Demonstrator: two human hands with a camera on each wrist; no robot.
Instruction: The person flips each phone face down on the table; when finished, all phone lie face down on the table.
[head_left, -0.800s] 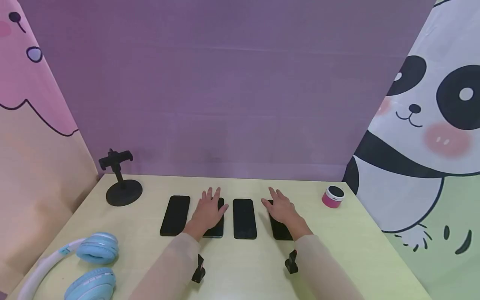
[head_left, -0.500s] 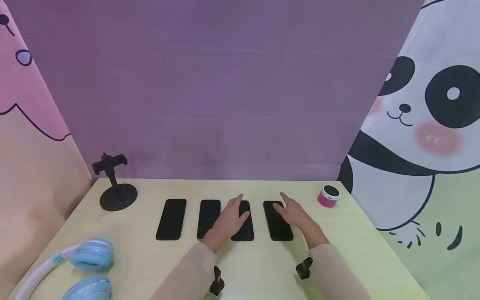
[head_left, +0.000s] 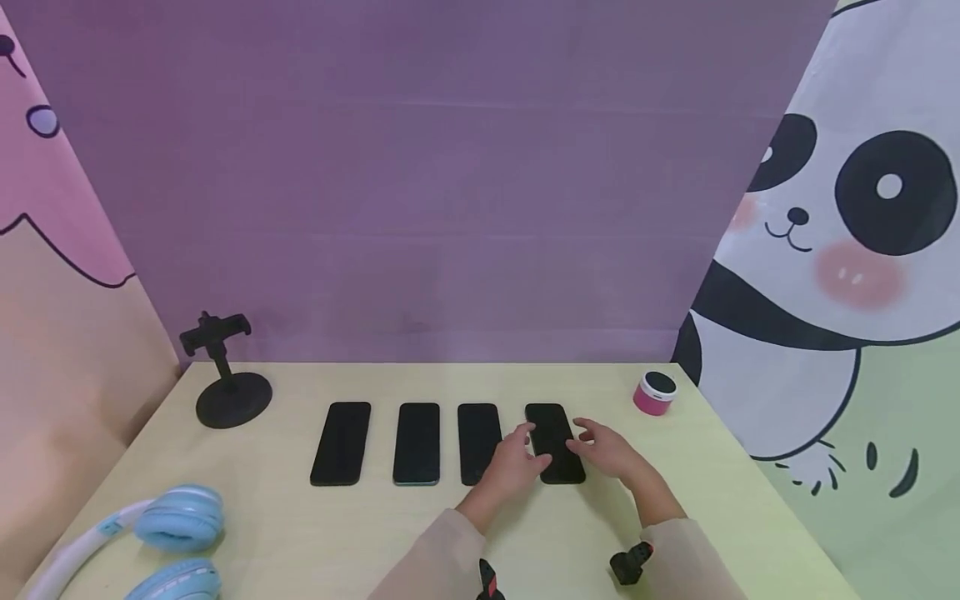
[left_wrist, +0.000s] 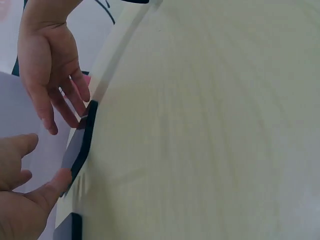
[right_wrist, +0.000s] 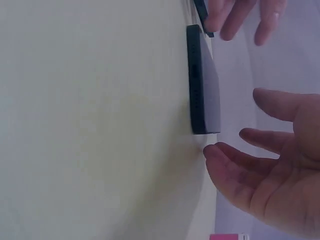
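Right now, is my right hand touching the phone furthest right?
Apart. The right wrist view shows a clear gap between your right hand and the rightmost phone, no finger reaching its edge.

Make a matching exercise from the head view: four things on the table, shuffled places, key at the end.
Things:
1. stand
2. rightmost phone
3. headphones
4. pink cylinder

Places:
A. between left hand and right hand
B. near the far right corner
C. near the far left corner
D. at the near left, cut off by the picture's bottom edge

Pairs: 1-C, 2-A, 3-D, 4-B
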